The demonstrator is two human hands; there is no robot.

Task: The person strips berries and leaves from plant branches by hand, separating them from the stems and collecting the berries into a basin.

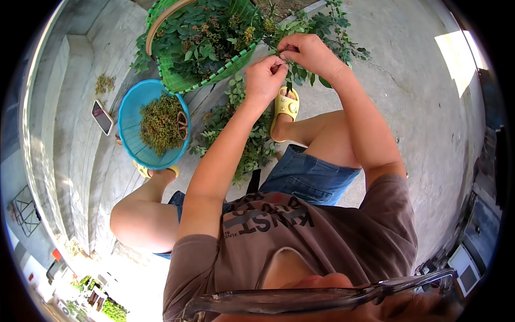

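Glasses (300, 301) sat nearest | left hand (263, 81): my thumb and fingertips pinched the leafy sprig (296, 75) | right hand (312, 53): my thumb and forefinger pinched it too, just beside the left | leaves spread beneath my right fingers, near the green basket (228, 68); blue basin (129, 129) further left
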